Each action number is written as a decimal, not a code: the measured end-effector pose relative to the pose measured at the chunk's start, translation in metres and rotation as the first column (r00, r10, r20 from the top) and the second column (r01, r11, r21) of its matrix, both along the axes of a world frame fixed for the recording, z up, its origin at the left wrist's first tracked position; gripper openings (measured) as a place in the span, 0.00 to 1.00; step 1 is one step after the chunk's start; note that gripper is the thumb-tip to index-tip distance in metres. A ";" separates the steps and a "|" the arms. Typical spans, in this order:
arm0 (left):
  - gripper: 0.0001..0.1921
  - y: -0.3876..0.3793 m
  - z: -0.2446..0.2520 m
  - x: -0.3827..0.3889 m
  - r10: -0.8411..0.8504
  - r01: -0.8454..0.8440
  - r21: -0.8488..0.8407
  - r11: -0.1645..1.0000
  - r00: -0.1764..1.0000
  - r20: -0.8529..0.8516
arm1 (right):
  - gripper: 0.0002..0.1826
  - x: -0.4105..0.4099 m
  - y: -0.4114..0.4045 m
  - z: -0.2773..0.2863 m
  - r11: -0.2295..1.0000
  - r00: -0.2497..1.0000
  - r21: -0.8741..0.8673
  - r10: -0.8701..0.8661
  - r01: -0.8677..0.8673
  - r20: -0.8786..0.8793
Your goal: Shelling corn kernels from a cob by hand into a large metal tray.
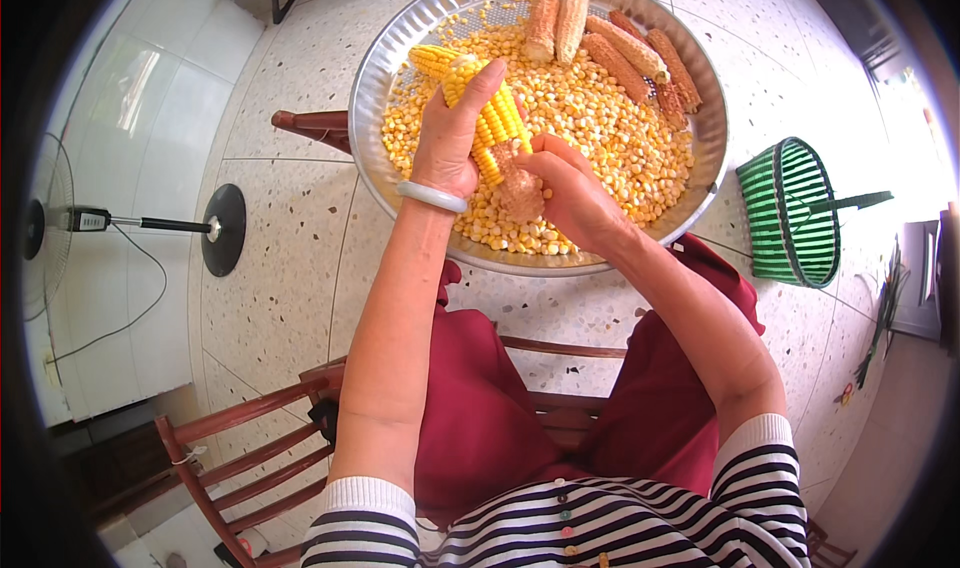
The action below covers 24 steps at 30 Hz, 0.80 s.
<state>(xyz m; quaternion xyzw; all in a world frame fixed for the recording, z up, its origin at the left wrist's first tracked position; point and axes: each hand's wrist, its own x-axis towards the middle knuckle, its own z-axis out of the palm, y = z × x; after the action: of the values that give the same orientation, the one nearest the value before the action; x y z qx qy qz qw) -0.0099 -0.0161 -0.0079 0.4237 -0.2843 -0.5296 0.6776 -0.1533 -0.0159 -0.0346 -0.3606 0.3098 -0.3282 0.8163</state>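
Observation:
My left hand (pixel 450 136), with a pale bangle at the wrist, grips a yellow ear of corn (pixel 491 121) over a round metal tray (pixel 367 148). The ear's lower end is stripped to the reddish cob. My right hand (pixel 574 189) has its fingers on the ear at the edge between kernels and bare cob; whether kernels lie in the fingers is hidden. Loose corn kernels (pixel 600 132) cover much of the tray. Another yellow ear (pixel 431 59) lies at the tray's upper left, partly behind my left hand. Several bare corn cobs (pixel 616 65) lie at the upper right.
A green and black woven basket (pixel 765 215) stands on the speckled tile floor right of the tray. On the left is a pedestal fan with a round black base (pixel 225 230). A reddish wooden chair (pixel 255 410) is at lower left. Part of a wooden support (pixel 319 125) shows beside the tray.

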 end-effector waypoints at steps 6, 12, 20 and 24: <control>0.17 0.000 0.001 0.000 -0.014 0.014 -0.013 1.000 0.999 -0.046 | 0.23 -0.001 -0.006 -0.006 0.997 0.997 -0.033 0.066 -0.068 -0.047; 0.17 0.002 0.002 -0.001 -0.002 0.002 -0.012 1.000 0.999 -0.046 | 0.26 0.001 -0.002 -0.005 0.997 0.997 -0.043 0.065 -0.067 -0.031; 0.16 0.001 0.000 -0.002 -0.006 0.006 -0.001 1.000 0.999 0.038 | 0.23 0.000 -0.007 -0.015 0.991 0.994 -0.102 0.083 -0.089 -0.069; 0.16 0.001 -0.001 -0.001 -0.015 0.015 -0.009 1.000 0.999 0.044 | 0.22 0.000 -0.007 -0.016 0.982 0.995 -0.176 0.049 -0.064 -0.086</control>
<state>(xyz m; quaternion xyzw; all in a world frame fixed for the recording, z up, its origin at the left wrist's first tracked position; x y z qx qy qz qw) -0.0106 -0.0154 -0.0091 0.4300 -0.3046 -0.5240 0.6692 -0.1535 -0.0225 -0.0501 -0.4541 0.3017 -0.3164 0.7763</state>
